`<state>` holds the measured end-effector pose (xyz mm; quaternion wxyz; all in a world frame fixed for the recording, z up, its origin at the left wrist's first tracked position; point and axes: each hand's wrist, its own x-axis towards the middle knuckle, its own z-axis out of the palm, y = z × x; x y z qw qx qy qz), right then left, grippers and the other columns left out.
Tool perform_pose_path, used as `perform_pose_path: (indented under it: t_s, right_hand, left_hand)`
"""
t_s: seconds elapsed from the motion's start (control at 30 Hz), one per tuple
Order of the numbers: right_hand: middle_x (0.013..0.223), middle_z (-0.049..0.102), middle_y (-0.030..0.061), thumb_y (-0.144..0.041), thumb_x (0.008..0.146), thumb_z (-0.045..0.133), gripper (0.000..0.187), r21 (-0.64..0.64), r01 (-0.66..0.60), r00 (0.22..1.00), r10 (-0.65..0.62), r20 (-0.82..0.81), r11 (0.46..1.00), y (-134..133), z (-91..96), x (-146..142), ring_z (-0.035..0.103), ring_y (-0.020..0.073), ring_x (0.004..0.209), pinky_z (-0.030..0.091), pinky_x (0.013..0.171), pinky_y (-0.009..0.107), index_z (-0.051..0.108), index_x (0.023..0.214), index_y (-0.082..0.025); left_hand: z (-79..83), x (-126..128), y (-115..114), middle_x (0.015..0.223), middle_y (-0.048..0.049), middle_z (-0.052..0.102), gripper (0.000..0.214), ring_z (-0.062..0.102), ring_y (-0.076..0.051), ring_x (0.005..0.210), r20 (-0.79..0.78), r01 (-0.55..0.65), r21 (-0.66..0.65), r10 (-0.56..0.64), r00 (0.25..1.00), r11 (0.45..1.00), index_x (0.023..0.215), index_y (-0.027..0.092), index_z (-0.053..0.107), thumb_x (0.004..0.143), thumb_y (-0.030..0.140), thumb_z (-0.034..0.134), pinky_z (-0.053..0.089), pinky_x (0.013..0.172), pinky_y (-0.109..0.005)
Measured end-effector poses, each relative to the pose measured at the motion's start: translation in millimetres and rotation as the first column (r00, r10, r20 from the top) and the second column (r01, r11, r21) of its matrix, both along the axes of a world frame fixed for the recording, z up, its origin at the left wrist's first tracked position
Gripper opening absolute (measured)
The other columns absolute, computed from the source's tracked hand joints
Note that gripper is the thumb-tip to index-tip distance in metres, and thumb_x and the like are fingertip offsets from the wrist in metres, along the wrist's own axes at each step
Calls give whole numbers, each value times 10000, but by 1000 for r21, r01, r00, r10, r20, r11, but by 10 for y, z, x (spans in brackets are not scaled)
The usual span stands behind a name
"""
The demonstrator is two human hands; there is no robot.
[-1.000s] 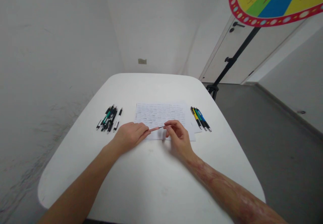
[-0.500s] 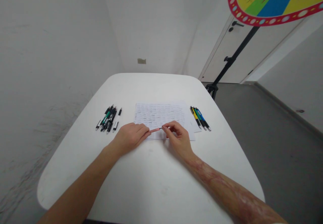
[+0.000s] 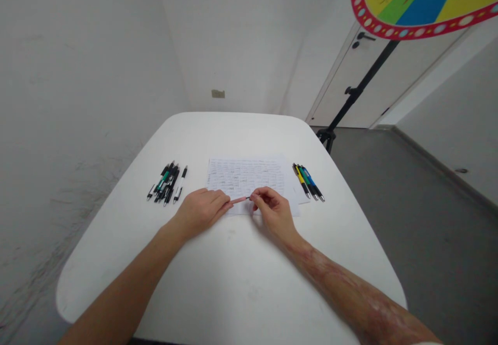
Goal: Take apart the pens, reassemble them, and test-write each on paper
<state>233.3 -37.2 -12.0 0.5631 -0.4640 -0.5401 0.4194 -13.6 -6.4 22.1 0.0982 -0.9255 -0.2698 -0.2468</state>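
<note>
My left hand (image 3: 204, 209) is closed around a slim pink pen barrel (image 3: 237, 200), whose right end sticks out past my fingertips. From that end a thin dark tip (image 3: 248, 197) shows, and the thumb and forefinger of my right hand (image 3: 274, 210) pinch it. What else lies inside my right fingers is hidden. Both hands are over the near edge of a sheet of paper (image 3: 249, 171) covered in rows of handwriting. To the left lies a loose pile of pens (image 3: 167, 181), mostly black, with some green and white parts.
Yellow, green and blue pens (image 3: 308, 181) lie side by side at the right of the paper. They rest on a white table (image 3: 241, 132) with rounded corners. Beyond its right side, a colourful wheel (image 3: 420, 2) stands on a black tripod (image 3: 360, 91) before a door.
The fingers of my right hand have curled in slightly around the dark tip. My left hand, the pink barrel and the pens on the table look the same.
</note>
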Motion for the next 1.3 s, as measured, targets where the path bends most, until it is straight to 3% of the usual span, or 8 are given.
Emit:
perform_pose_path:
  t_s: [0.27, 0.53, 0.8, 1.03, 1.3]
  right_hand:
    - [882, 751, 22, -420, 983, 774, 189, 59, 19, 999, -22, 39, 998, -11, -6, -4, 699, 177, 742, 585, 767, 341, 753, 952, -235]
    - [896, 774, 32, -420, 976, 792, 184, 48, 74, 995, -76, 59, 996, -13, -19, -7, 704, 181, 739, 576, 750, 349, 774, 966, -237]
    - [916, 802, 46, -471, 951, 813, 256, 3, 5, 1000, -5, -18, 1000, 0, -11, 0, 730, 187, 742, 608, 757, 354, 789, 1034, -231]
    - [915, 797, 54, -440, 941, 785, 220, -30, -44, 998, 42, -46, 999, 34, -39, 18, 694, 182, 743, 592, 756, 339, 785, 966, -221]
    - [921, 787, 54, -403, 989, 722, 186, 27, 13, 993, -16, 118, 1000, 5, -10, 28, 675, 193, 761, 558, 758, 345, 774, 989, -224]
  left_hand:
    - [17, 20, -22, 830, -26, 743, 257, 689, -163, 734, -2, -19, 23, 19, 1000, 1000, 1014, 187, 675, 1168, 298, 503, 487, 688, -306]
    - [27, 41, -34, 838, -32, 750, 239, 678, -170, 726, 31, -21, 35, 20, 999, 999, 1006, 175, 678, 1162, 289, 536, 469, 694, -315]
    - [13, 41, -30, 833, -30, 739, 232, 661, -171, 723, 43, -20, 25, 19, 999, 1000, 987, 173, 672, 1155, 281, 553, 450, 698, -314]
    - [5, 46, -26, 816, -23, 725, 272, 651, -173, 710, 16, -34, 49, 33, 999, 998, 969, 176, 664, 1166, 307, 528, 441, 683, -317]
    - [7, 53, -46, 816, -13, 719, 256, 659, -165, 712, 20, -21, 36, 20, 1000, 999, 964, 178, 663, 1159, 289, 541, 470, 683, -321]
